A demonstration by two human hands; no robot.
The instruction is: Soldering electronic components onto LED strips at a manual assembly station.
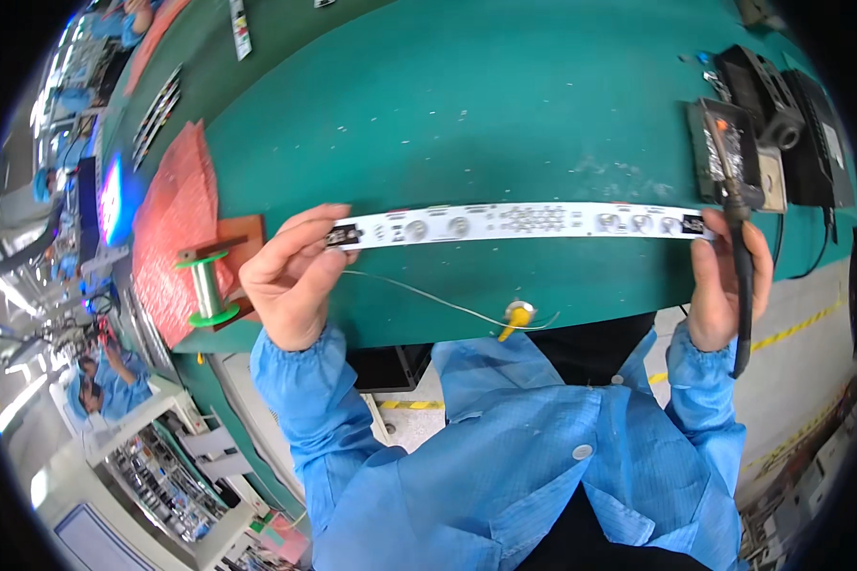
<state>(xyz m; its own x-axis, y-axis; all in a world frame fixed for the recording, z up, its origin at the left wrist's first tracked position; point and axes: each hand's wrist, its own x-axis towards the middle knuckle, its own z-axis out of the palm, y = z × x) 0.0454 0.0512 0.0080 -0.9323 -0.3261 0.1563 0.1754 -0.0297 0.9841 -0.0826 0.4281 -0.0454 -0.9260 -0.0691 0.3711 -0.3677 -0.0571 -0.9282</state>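
A long white circuit board strip [533,221] with black ends is held level above the green bench. My left hand [295,276] pinches its left end between thumb and fingers. At the other end, my right hand [719,285] closes thumb and fingertips on the strip. A soldering iron [739,257] with a dark handle crosses in front of my right hand, its metal shaft pointing away over a small dark tray. Whether the fingers also grip the iron, I cannot tell. A thin solder wire [428,297] curves from beside my left hand along the bench's near edge.
A green-flanged solder spool [205,288] stands left, beside pink bubble wrap [176,228]. At right are a dark tray [705,157], a black device [760,95] and cables. A yellow-ended piece [516,321] sits at the near edge. More strips [157,116] lie far left.
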